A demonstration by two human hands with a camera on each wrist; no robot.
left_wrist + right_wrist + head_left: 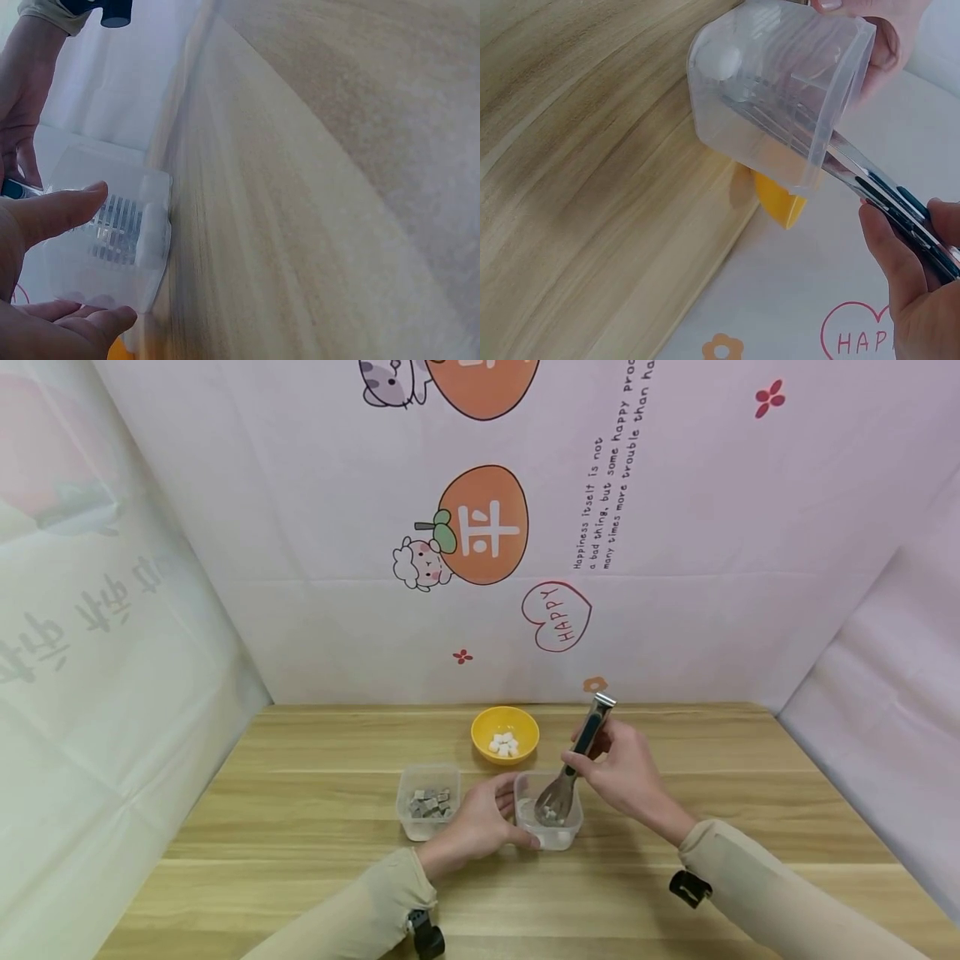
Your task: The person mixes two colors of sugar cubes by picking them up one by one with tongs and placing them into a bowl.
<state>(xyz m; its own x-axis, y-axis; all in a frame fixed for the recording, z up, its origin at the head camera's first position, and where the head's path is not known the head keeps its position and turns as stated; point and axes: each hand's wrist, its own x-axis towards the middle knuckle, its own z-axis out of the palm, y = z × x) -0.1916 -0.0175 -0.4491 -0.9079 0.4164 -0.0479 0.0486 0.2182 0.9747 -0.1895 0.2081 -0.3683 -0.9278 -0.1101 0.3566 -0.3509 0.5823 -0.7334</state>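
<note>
In the head view, my right hand grips metal tongs by their dark-inlaid handles, and the slotted tips point down inside a clear plastic container. Small white pieces lie at the tips, and a round white one shows through the container wall in the right wrist view. My left hand holds this container from its left side, thumb along the near wall and fingers on the wall across from it. Through the wall, the left wrist view shows the tongs' slotted head.
A yellow bowl with several white pieces stands behind the container. Left of my left hand is a second clear container holding several grey cubes. The wooden table ends at a printed cloth backdrop.
</note>
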